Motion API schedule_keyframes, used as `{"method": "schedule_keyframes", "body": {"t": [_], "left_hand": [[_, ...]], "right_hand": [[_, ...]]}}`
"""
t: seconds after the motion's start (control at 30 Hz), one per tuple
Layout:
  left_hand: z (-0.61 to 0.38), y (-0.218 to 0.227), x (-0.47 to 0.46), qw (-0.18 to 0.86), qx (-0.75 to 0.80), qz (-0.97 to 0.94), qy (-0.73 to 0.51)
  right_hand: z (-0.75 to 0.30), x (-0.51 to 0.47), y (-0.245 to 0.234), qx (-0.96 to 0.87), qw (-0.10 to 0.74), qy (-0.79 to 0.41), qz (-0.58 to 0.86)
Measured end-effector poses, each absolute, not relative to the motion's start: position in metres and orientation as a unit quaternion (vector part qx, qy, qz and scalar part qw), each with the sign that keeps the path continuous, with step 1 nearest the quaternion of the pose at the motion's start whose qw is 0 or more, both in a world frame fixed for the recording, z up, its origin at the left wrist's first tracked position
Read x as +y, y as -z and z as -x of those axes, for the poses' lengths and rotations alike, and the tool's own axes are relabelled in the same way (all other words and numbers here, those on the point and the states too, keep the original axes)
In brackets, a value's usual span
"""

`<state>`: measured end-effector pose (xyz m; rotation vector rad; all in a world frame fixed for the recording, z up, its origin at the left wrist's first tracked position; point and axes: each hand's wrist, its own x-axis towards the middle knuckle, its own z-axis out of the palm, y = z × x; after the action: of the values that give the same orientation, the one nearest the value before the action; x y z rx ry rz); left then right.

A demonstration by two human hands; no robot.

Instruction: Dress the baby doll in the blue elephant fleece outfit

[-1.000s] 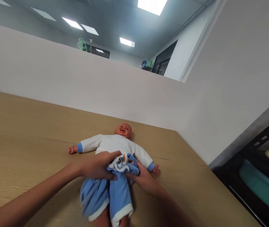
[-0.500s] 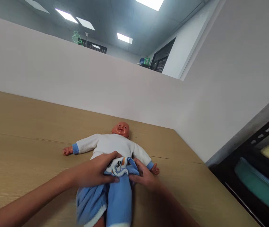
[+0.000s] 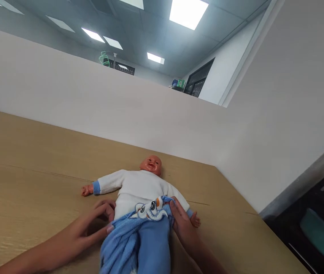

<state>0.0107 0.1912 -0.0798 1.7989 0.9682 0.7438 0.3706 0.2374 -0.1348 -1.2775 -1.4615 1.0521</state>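
Left forearm: bare, in from bottom-left, low and nearly flat. Left hand (image 3: 93, 224) palm down, fingers (image 3: 105, 207) loosely curled and slightly spread, pointing forward-right, not clenched. Right forearm: in from the bottom edge, right of centre, angled forward-left. Right hand (image 3: 182, 224) edge-on, fingers (image 3: 175, 207) straight and together, pointing away from the body; thumb hidden. Hands apart, roughly level. Both wrists look straight.
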Motion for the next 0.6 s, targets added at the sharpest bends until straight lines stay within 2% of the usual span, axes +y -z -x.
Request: {"method": "schedule_keyframes", "body": {"t": [0.17,0.23,0.47,0.6], "left_hand": [[-0.019,0.084,0.184,0.449,0.396,-0.734,-0.319],[-0.022,0.092,0.185,0.423,0.415,-0.732,-0.336],[-0.052,0.102,0.222,0.366,0.517,-0.642,-0.432],[-0.054,0.094,0.249,0.325,0.559,-0.64,-0.415]], "right_hand": [[-0.369,0.217,0.104,-0.652,0.364,-0.433,0.505],[-0.364,0.21,0.094,-0.665,0.358,-0.419,0.505],[-0.337,0.238,0.097,-0.627,0.473,-0.37,0.495],[-0.331,0.264,0.105,-0.612,0.482,-0.363,0.511]]}}
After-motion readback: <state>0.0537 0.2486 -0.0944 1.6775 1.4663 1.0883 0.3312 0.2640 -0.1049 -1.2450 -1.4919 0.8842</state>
